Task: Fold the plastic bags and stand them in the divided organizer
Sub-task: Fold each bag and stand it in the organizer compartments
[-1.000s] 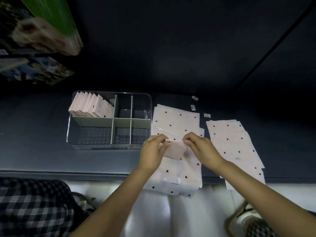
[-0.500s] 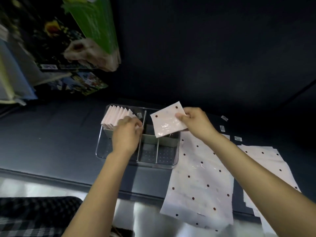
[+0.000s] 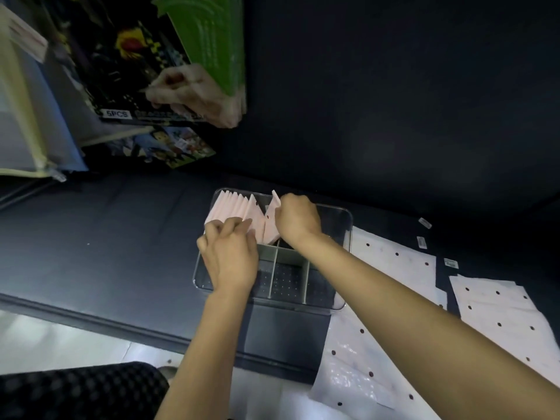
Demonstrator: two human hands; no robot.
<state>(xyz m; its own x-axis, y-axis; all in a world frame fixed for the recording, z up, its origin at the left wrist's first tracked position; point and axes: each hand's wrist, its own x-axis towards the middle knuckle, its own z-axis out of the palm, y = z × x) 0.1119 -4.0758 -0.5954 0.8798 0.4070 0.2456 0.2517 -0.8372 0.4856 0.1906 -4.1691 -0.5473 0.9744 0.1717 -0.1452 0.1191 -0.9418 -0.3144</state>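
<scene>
We see left hand (image 3: pixel 231 257) fingers pressing folded bags (image 3: pixel 239 212) back in organizer (image 3: pixel 344 237) rear-left compartment | right hand (image 3: pixel 298 219) pinching one folded bag (image 3: pixel 270 227), standing it beside that row | unfolded dotted bags (image 3: pixel 394 262) flat on desk (image 3: pixel 121 237), right of organizer

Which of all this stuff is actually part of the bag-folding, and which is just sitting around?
Part of the job:
- divided organizer
- folded bags standing in it
- folded bag held by the right hand
- left hand
- flat dotted bags

Lying about:
- green box
- small labels
</scene>
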